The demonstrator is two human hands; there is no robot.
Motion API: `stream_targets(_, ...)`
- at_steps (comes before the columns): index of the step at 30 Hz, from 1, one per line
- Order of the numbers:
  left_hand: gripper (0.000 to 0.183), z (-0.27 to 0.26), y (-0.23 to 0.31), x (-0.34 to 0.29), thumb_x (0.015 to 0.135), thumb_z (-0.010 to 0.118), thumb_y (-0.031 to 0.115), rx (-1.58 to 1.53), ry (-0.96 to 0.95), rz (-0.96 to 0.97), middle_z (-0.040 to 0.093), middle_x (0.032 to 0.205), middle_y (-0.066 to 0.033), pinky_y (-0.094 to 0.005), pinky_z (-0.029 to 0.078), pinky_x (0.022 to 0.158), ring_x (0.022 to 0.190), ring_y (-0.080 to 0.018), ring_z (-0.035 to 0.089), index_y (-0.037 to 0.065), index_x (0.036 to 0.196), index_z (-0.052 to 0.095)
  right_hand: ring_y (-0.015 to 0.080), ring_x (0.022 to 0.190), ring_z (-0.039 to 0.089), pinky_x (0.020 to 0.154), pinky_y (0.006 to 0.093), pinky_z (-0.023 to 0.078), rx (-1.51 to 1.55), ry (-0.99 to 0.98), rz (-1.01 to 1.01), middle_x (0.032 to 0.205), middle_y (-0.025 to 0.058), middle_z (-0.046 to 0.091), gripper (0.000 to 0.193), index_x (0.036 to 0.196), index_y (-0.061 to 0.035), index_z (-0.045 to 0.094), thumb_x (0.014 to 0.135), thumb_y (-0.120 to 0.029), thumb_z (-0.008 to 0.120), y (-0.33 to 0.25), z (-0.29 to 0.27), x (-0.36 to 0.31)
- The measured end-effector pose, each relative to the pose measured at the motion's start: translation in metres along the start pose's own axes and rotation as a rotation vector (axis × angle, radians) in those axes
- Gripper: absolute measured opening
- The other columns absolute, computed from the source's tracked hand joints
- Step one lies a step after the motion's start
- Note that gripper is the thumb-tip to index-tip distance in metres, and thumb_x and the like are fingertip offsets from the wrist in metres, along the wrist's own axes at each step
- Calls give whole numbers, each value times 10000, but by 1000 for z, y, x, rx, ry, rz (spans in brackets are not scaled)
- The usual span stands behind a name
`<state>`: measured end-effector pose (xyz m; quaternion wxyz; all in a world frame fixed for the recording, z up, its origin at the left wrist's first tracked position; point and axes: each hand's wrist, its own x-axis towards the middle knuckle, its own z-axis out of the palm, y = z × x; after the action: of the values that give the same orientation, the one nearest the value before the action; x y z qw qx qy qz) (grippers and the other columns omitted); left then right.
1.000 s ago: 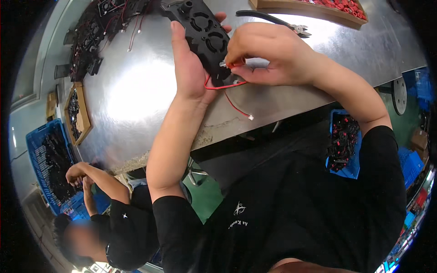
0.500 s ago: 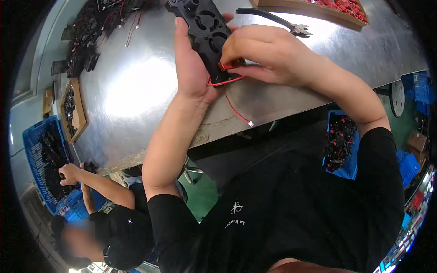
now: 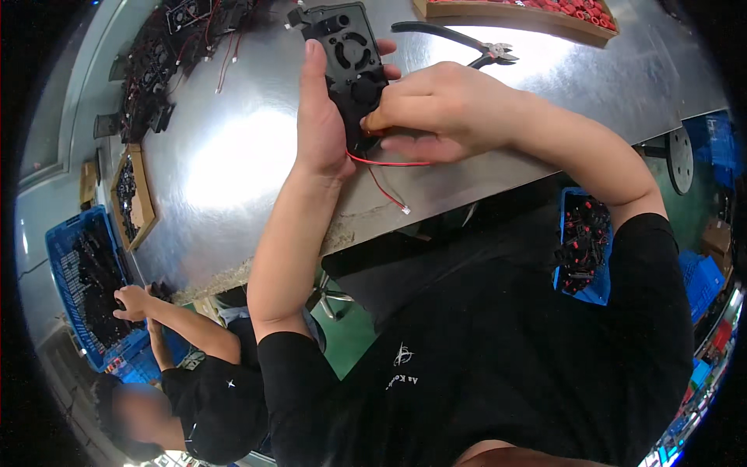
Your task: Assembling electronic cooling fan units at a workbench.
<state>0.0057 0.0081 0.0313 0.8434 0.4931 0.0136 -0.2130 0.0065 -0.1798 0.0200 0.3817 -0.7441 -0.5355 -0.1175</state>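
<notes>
At upper centre, the left hand (image 3: 320, 128) has its fingers clamped around a black case (image 3: 344, 71), thumb upright; the right hand (image 3: 432, 113) curls over its lower end, finger grip impossible to tell.

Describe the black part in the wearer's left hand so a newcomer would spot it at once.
From the shiny metal table, follow the wearer's forearms over its near edge. The left hand holds the black part, and the right hand is at its lower half. A raised round knob above curved slots marks it, and unlike the black pieces heaped at far left, it is held.
</notes>
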Motion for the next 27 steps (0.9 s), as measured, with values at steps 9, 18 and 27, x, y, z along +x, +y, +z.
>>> stream_targets(9, 615, -12, 0, 4, 1101, 326, 554, 372, -100, 236, 681, 1100, -110, -304, 528, 801, 911, -164, 645, 22, 1345, 514, 312, 692, 695, 618, 413, 544, -185, -189, 408, 755, 90, 681, 292, 898, -76, 662, 872, -336, 792, -4, -7, 2)
stream_targets(18, 531, -5, -11, 1, 1085, 457, 402, 1056, 13, 650, 601, 1281, -183, -364, 476, 963, 1051, -274, 611, 3, 1435, 444, 361, 719, 731, 641, 475, 574, -396, -264, 413, 739, 142, 722, 173, 768, -98, 722, 863, -205, 624, 2, 23, -6)
stream_targets(27, 535, -19, -16, 6, 888, 599, 182, 1451, 50, 754, 633, 1276, -167, -483, 443, 1007, 1163, -389, 585, 97, 1415, 559, 359, 684, 707, 619, 456, 559, -371, -657, 301, 718, 135, 699, 220, 771, -91, 718, 862, -288, 681, -17, -24, 12)
